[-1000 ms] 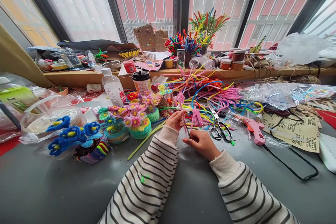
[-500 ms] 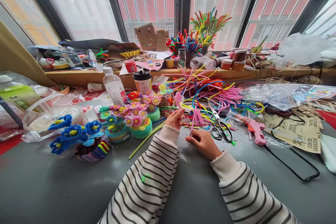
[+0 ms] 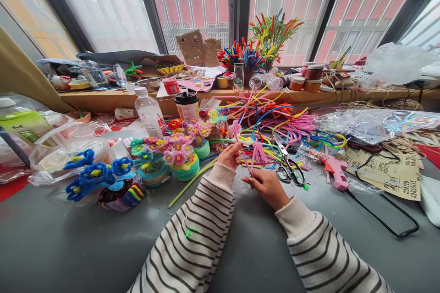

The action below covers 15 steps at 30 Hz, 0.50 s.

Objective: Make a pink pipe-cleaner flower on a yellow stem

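My left hand [image 3: 229, 156] is closed on a pink pipe cleaner [image 3: 235, 129], whose fuzzy looped top sticks up above the fingers. Lower and to the right, my right hand [image 3: 264, 187] pinches the thin lower end of the pink pipe cleaner between thumb and forefinger. Just beyond both hands lies a bunch of short pink pipe cleaners [image 3: 260, 153]. Black-handled scissors [image 3: 288, 169] rest to the right of it, blades pointing away. A large pile of pipe cleaners [image 3: 292, 123], mostly pink, spreads behind.
Pots of pipe-cleaner flowers [image 3: 177, 151] and a blue flower pot [image 3: 118, 192] stand on the left. Behind them are a plastic bottle [image 3: 150, 112] and a lidded cup [image 3: 186, 106]. A pink glue gun [image 3: 335, 170] with a black cord lies right, beside printed paper [image 3: 388, 171].
Both hands keep their hold on the pink pipe cleaner. My right hand's fingertips have shifted very slightly; nothing else visibly differs.
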Available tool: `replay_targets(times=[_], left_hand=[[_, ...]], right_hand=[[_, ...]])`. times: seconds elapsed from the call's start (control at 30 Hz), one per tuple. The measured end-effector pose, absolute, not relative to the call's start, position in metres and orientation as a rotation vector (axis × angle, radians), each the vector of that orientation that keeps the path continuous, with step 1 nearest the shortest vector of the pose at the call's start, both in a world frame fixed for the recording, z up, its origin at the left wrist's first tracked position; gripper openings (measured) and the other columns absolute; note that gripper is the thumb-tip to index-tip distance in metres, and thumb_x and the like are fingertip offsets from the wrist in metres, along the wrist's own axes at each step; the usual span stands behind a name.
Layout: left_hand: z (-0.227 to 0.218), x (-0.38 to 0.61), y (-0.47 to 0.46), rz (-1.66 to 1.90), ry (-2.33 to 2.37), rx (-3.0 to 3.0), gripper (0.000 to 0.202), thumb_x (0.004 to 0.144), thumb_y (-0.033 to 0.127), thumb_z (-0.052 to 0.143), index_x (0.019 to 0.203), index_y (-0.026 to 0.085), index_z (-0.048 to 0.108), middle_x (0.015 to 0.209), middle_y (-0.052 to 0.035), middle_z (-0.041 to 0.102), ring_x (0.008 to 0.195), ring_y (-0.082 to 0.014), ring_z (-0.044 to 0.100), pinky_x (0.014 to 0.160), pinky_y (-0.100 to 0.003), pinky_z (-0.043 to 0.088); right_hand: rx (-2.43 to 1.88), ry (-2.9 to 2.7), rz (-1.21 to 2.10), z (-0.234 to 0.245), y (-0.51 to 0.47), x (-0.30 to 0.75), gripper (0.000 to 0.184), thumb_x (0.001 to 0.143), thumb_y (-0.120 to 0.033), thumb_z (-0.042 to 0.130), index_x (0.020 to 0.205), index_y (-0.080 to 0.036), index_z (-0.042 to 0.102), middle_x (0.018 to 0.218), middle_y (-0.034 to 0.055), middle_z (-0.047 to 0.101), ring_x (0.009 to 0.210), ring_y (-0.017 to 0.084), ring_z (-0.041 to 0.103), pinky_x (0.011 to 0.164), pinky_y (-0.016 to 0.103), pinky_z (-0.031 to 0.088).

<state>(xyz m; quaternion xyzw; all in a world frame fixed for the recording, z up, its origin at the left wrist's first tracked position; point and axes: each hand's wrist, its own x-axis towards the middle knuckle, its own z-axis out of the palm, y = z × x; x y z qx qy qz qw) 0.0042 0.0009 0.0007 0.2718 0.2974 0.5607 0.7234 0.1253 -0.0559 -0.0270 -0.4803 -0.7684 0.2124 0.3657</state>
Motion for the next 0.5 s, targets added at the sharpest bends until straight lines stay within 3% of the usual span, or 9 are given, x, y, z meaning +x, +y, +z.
replay_targets(times=[0.23, 0.5], left_hand=[[-0.0026, 0.0042, 0.0025, 1.261, 0.656, 0.602, 0.022, 0.044, 0.023, 0.070, 0.060, 0.012, 0.060, 0.046, 0.0052, 0.047, 0.040, -0.0003, 0.038, 0.033, -0.013, 0.023], [-0.0015, 0.0050, -0.0015, 1.167, 0.643, 0.659, 0.017, 0.050, 0.020, 0.068, 0.063, 0.012, 0.062, 0.058, 0.0013, 0.056, 0.042, -0.0010, 0.039, 0.035, -0.014, 0.026]], right_hand=[[-1.251, -1.978, 0.609, -0.0252, -0.0557, 0.1257, 0.044, 0.073, -0.050, 0.040, 0.045, -0.016, 0.036, 0.044, -0.0034, 0.039, 0.044, 0.007, 0.033, 0.046, 0.019, 0.025], [-1.286, -1.987, 0.614, -0.0203, -0.0574, 0.1240, 0.046, 0.070, -0.054, 0.039, 0.045, -0.017, 0.032, 0.044, -0.0044, 0.033, 0.043, 0.007, 0.029, 0.043, 0.019, 0.021]])
